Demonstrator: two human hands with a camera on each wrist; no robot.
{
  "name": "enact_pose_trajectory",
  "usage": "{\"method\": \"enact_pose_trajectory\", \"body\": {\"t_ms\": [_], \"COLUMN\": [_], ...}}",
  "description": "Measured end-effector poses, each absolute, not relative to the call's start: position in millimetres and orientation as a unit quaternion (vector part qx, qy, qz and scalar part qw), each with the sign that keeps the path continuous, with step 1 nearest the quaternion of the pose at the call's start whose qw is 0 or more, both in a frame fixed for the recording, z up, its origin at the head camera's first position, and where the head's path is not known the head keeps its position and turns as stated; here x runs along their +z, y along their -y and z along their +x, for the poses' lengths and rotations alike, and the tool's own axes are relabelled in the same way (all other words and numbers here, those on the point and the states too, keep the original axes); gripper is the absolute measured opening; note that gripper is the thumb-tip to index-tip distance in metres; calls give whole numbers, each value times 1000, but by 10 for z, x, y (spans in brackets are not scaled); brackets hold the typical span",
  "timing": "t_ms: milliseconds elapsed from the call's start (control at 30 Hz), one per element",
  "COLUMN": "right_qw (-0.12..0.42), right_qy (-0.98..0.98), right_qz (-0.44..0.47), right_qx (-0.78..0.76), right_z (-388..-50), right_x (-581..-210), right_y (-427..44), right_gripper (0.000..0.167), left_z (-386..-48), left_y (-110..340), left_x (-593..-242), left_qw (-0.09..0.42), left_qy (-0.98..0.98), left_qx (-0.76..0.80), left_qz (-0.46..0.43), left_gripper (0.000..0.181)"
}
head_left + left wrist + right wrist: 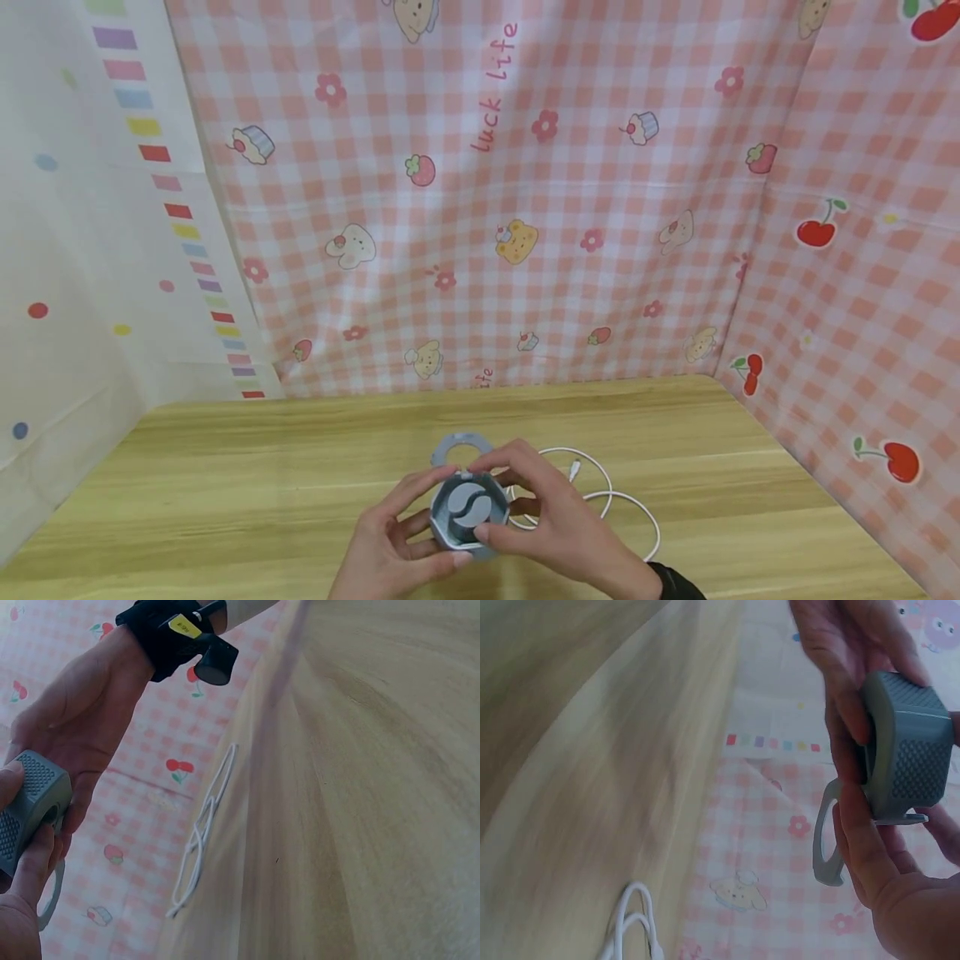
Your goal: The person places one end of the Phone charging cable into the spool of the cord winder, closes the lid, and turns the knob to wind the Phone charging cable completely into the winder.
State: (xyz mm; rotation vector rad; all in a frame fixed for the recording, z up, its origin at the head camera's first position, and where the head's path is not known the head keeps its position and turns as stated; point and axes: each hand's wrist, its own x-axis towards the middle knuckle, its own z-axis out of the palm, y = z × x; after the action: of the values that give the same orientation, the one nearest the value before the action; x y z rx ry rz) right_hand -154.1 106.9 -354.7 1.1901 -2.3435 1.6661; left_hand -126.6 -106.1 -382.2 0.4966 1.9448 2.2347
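A grey hexagonal case (442,533) is held up between both hands, its open side facing the head camera. Inside sits a round core (459,500) split by an S-shaped slot. From its far edge a flat ring-shaped lid (441,451) stands folded back. My left hand (393,537) grips the case by its left side and near edge. My right hand (546,517) holds the right side, with the thumb on the core's lower edge. Textured panels cover the outer walls of the case (921,769) in the right wrist view.
A white cable (657,527) lies in loose loops on the wooden table (225,500), right of and behind the hands, with one plug (575,469) pointing up. Patterned cloth (465,200) hangs behind the table and along both sides.
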Motion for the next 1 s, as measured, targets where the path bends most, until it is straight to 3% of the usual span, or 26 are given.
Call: {"method": "enact_pose_trajectory", "body": {"t_ms": [300,1000], "right_qw": [-9,29], "right_qy": [721,758], "right_qz": [398,390], "right_qx": [567,522], "right_z": [-1545,-1568], "right_x": [-3560,-3611], "right_y": [-1086,-1049], "right_gripper": [36,28], "left_z": [-1267,-1270], "left_y": [1071,1070], "left_x": [-3803,-3865], "left_qw": [77,60], "left_qy": [-644,-679], "left_qx": [743,706], "left_qz": [166,194], "left_gripper": [79,75]}}
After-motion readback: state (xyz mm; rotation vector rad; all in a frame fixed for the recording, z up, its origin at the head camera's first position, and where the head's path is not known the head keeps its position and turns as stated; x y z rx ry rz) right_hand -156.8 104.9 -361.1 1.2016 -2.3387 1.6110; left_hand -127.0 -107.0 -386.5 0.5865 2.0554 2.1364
